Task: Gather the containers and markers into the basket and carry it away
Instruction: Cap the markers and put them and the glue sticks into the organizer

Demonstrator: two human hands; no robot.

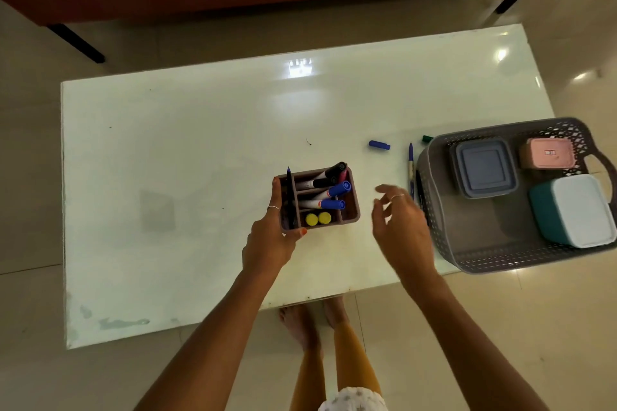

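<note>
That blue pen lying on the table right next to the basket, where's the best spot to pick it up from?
Probably by the upper half of the blue pen, pinched across its thin barrel from above and from the left. It lies flat on the table, running away from the person, with the basket wall tight along its right side and its near end behind the right hand.

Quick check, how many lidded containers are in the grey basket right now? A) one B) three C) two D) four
B: the grey basket holds three, a blue-grey square container, a pink container and a teal container with a white lid; the marker organizer is not in it, gripped on the table by the left hand.
</note>
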